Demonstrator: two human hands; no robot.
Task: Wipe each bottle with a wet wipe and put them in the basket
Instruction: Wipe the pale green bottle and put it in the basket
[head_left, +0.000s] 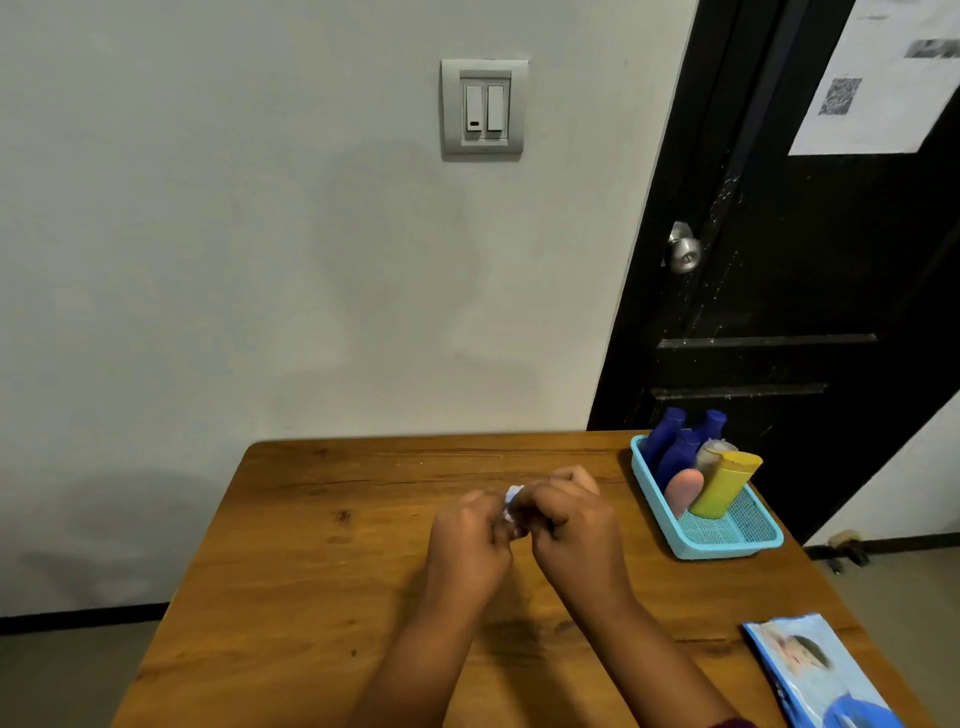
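Note:
Over the middle of the wooden table (322, 561), my left hand (467, 545) and my right hand (571, 530) are pressed together, both with curled fingers round a small crumpled white wet wipe (511, 506). Only a bit of the wipe shows between the fingers. A light blue basket (727, 545) stands at the table's far right corner. It holds several bottles leaning together: dark blue bottles (675, 452), a yellow bottle (724, 488), a pink one (683, 491) and a pale clear one (711, 454).
A blue wet-wipe packet (821, 675) lies at the table's near right edge. A white wall with a light switch (483, 109) rises behind the table. A black door with a metal knob (683, 249) stands at the right.

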